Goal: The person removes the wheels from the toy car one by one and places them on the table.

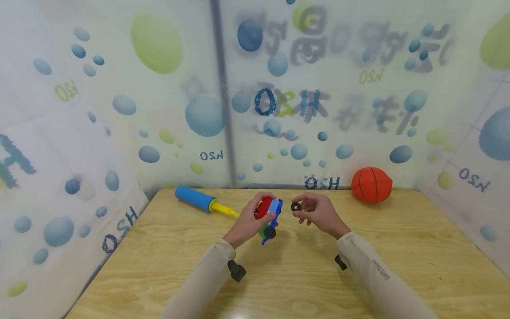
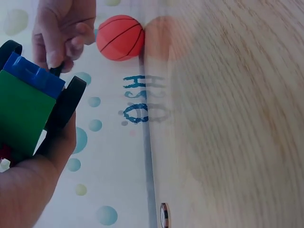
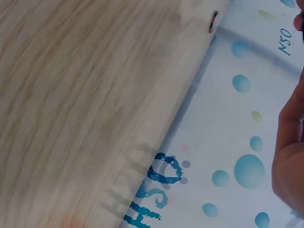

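Note:
My left hand [image 1: 248, 222] grips a small toy car [image 1: 274, 206] of red, blue and green parts, tilted above the table. A black wheel [image 1: 270, 232] sits at its lower end. Just to the right, my right hand [image 1: 318, 213] pinches a loose black wheel [image 1: 295, 207] between thumb and fingers, apart from the car. The left wrist view shows the car's green block [image 2: 23, 109] and blue base [image 2: 35, 73] up close, with the right hand [image 2: 59, 33] behind them. In the right wrist view only part of the right hand [image 3: 289, 152] shows, at the right edge.
A blue and yellow pump-like toy [image 1: 195, 199] lies on the wooden table [image 1: 311, 274] to the left, its yellow end near the left hand. A red toy basketball [image 1: 371, 185] sits at the back right, by the printed wall [image 1: 342, 133].

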Demonstrator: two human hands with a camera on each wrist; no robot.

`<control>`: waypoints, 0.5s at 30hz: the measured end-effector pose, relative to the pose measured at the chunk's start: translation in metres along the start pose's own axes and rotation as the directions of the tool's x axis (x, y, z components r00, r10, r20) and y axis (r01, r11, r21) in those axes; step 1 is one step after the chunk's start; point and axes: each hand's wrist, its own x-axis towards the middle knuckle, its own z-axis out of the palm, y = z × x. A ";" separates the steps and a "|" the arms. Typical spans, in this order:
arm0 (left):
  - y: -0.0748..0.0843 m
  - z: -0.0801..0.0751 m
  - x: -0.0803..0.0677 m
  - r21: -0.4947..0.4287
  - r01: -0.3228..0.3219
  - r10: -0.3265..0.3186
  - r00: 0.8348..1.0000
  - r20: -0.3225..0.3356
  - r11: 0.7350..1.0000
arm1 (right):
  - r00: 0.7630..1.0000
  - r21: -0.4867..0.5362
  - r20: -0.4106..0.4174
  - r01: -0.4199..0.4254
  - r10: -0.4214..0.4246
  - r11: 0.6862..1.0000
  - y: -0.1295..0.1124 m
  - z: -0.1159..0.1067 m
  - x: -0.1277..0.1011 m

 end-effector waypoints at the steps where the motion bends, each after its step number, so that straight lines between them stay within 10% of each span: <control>1: 0.001 -0.001 -0.001 -0.004 0.003 -0.003 1.000 0.002 1.000 | 1.000 -0.011 -0.002 -0.007 0.007 1.000 0.002 -0.001 0.001; 15: -0.004 -0.008 -0.004 0.003 0.054 -0.054 0.998 0.010 0.999 | 0.994 -0.120 -0.030 -0.110 0.108 0.987 0.029 -0.006 0.024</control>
